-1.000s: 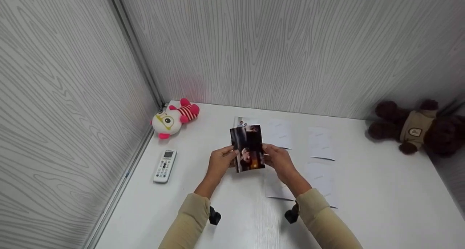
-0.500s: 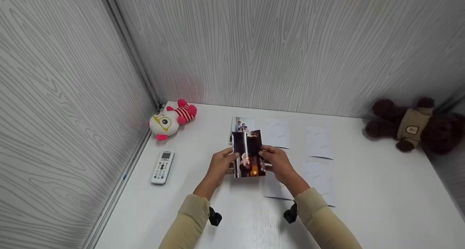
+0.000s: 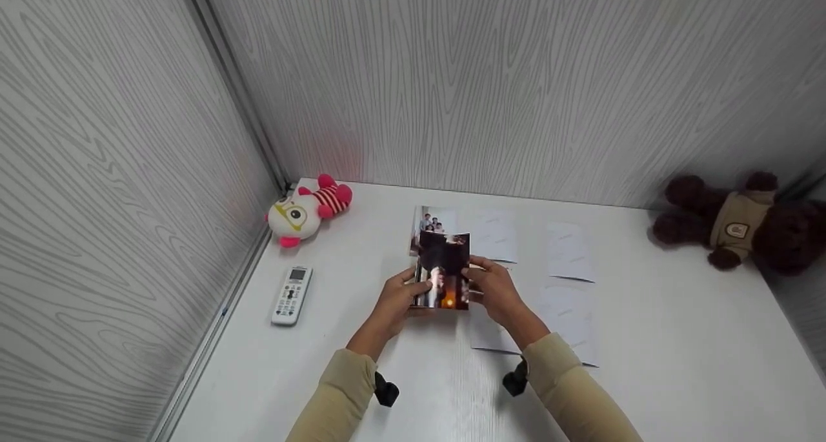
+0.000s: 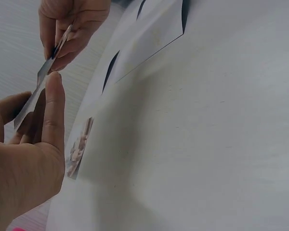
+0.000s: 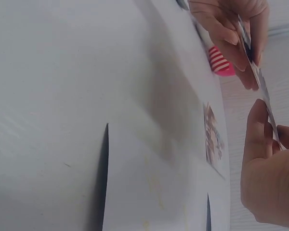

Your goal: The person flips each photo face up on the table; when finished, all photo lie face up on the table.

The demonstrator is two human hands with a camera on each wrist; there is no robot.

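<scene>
A glossy dark photo (image 3: 443, 271) with an orange glow near its lower edge and a glare streak down its middle is held just above the white surface (image 3: 677, 339), near its middle. The left hand (image 3: 395, 302) pinches its left edge between thumb and fingers, and the right hand (image 3: 497, 291) pinches the right edge. Behind it lies a group photo (image 3: 431, 221), face up

Brown bear (image 3: 742, 226) cut off by the right edge; face-up photo (image 3: 432, 226) partly hidden behind the held photo (image 3: 444, 271); remote (image 3: 292, 295) buttons too small to read.
</scene>
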